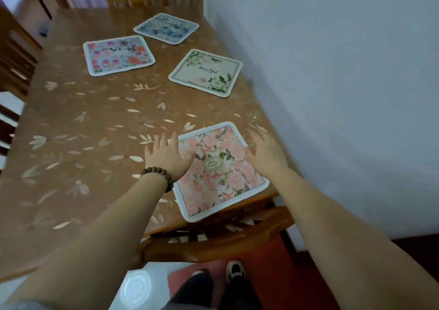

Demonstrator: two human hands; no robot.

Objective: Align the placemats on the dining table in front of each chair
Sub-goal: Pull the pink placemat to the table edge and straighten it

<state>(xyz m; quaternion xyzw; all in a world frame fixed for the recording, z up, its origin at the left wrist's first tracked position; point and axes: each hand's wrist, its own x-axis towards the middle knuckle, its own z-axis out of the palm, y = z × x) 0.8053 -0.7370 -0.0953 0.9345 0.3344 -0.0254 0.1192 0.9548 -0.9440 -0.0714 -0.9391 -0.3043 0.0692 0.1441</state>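
We stand at near end of table (71, 124), both hands out over pink mat (219, 170). Left hand (167, 154) flat, fingers spread, nothing gripped, on mat's left edge. Right hand (263, 154) open too, at mat's right edge; contact blurred, cannot tell if pressing. Mat lies between hands, skewed to table edge, near corner overhanging above chair (213, 243). Step: squaring this mat. Next move likely needs small twist plus push away from us. Beyond fingertips: cream mat (205, 72), red-flower mat (118, 55), blue mat (166, 28), also skewed.
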